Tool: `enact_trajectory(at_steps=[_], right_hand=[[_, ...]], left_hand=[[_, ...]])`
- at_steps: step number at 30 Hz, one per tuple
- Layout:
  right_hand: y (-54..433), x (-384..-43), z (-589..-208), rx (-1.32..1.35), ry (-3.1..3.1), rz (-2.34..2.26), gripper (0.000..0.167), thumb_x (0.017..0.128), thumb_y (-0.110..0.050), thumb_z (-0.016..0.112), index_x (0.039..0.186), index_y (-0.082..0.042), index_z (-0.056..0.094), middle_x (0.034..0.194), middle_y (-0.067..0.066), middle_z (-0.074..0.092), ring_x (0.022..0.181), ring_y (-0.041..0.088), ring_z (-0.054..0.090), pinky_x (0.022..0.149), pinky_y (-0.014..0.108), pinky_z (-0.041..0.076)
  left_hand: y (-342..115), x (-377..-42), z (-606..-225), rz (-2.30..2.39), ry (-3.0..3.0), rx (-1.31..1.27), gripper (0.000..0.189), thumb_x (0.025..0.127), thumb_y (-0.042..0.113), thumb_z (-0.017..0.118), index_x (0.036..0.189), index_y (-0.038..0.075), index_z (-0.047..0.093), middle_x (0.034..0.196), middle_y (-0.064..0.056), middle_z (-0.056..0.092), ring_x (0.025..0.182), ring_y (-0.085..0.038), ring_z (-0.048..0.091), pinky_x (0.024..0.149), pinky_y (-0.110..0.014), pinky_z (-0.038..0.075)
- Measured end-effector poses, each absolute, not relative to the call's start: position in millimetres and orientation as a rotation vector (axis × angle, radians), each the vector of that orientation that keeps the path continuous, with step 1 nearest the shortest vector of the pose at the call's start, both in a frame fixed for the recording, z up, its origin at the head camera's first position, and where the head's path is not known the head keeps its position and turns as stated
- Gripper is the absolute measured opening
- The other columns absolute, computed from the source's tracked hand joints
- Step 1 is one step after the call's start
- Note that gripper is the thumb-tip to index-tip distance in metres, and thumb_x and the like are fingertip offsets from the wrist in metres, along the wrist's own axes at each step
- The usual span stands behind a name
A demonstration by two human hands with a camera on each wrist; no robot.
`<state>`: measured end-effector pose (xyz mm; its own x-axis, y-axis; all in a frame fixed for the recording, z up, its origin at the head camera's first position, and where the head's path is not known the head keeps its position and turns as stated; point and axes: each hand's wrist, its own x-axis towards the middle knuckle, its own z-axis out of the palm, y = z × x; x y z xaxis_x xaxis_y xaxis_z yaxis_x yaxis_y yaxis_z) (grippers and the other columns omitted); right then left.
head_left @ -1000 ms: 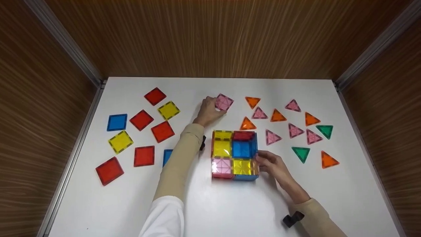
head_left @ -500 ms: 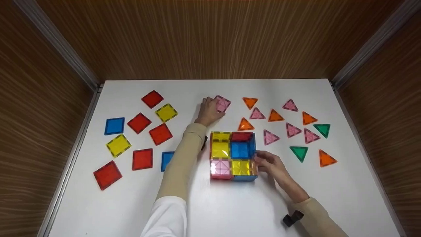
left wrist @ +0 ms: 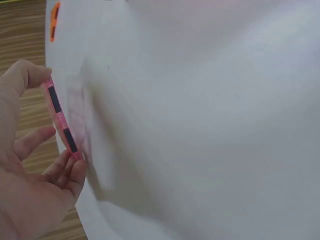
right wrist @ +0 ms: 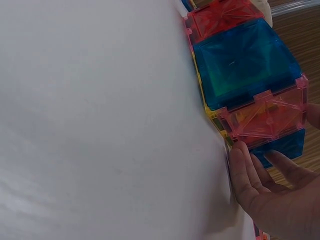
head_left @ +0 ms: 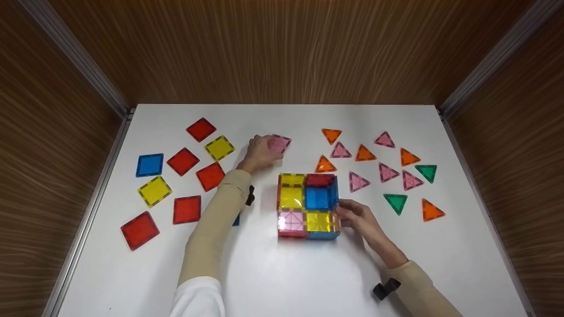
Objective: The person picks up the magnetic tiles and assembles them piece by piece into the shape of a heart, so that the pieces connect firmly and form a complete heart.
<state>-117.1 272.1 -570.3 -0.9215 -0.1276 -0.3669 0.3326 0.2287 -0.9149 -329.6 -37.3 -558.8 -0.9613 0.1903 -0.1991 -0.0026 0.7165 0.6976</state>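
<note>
In the head view my left hand [head_left: 259, 153] pinches a pink square magnetic tile [head_left: 281, 143] near the back of the table. The left wrist view has this pink tile [left wrist: 62, 119] edge-on, thumb at one end and fingertips at the other. A magnetic tile box [head_left: 292, 197] of yellow, blue, pink and red squares stands in the middle. My right hand [head_left: 365, 225] holds the box at its right side. In the right wrist view, fingers [right wrist: 241, 167] lie along the lower edge of a pink wall tile [right wrist: 270, 120], the thumb at its far edge.
Loose red, yellow and blue square tiles lie on the left, including a red one [head_left: 187, 209]; a blue one [head_left: 236, 220] is partly hidden by my left arm. Orange, pink and green triangles, such as a green one [head_left: 395, 203], lie on the right. Wood-grain walls [head_left: 282, 53] surround the white table [head_left: 282, 277].
My left hand has moved left and slightly nearer with the pink tile. The right hand stays at the box's right side. The whole head view has shifted slightly.
</note>
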Motion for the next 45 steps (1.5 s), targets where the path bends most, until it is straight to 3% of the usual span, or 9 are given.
enact_trajectory(at_steps=[10,18,23,30,38,45], right_hand=[[273,-119,-570,0.207,2.144,-1.743,0.059,0.107,-0.038,0.06,0.152,-0.002,0.05,0.148,0.023,0.059,0.108,0.02,0.068,0.091,0.021,0.059],[274,-120,-568,0.195,2.144,-1.741,0.06,0.107,-0.039,0.061,0.152,-0.001,0.05,0.148,0.024,0.059,0.108,0.021,0.067,0.091,0.022,0.06],[275,-120,-567,0.182,2.136,-1.741,0.06,0.107,-0.039,0.06,0.152,-0.001,0.05,0.149,0.024,0.059,0.109,0.021,0.068,0.092,0.023,0.06],[276,-119,-569,0.176,2.137,-1.763,0.057,0.108,-0.036,0.059,0.151,0.0,0.051,0.147,0.024,0.06,0.108,0.021,0.067,0.091,0.022,0.06],[272,-117,-569,0.19,2.141,-1.766,0.056,0.107,-0.036,0.06,0.15,-0.001,0.052,0.145,0.024,0.061,0.108,0.022,0.067,0.091,0.022,0.06],[272,-116,-569,0.206,2.139,-1.77,0.057,0.107,-0.037,0.061,0.15,-0.001,0.052,0.146,0.023,0.061,0.107,0.022,0.068,0.09,0.022,0.06]], left_hand=[[-72,-294,-554,1.451,2.547,0.086,0.06,0.09,0.03,0.08,0.144,0.01,0.063,0.138,-0.018,0.062,0.124,-0.031,0.057,0.109,-0.043,0.053],[-92,-241,-548,1.698,2.335,-0.041,0.049,0.099,0.034,0.074,0.144,0.02,0.063,0.145,-0.012,0.061,0.135,-0.029,0.055,0.111,-0.045,0.055],[-104,-206,-549,1.842,2.175,-0.096,0.044,0.103,0.031,0.067,0.145,0.018,0.063,0.141,-0.013,0.065,0.13,-0.032,0.061,0.112,-0.049,0.055],[-107,-158,-558,1.884,2.042,-0.179,0.042,0.104,0.029,0.064,0.144,0.015,0.063,0.134,-0.019,0.069,0.114,-0.033,0.069,0.106,-0.044,0.058],[-97,-108,-568,1.842,1.878,-0.171,0.048,0.103,0.027,0.063,0.145,0.006,0.058,0.145,-0.019,0.063,0.116,-0.027,0.068,0.104,-0.034,0.06],[-82,-98,-572,1.811,1.829,-0.086,0.051,0.103,0.031,0.064,0.147,0.005,0.057,0.151,-0.017,0.058,0.117,-0.022,0.066,0.106,-0.035,0.059]])
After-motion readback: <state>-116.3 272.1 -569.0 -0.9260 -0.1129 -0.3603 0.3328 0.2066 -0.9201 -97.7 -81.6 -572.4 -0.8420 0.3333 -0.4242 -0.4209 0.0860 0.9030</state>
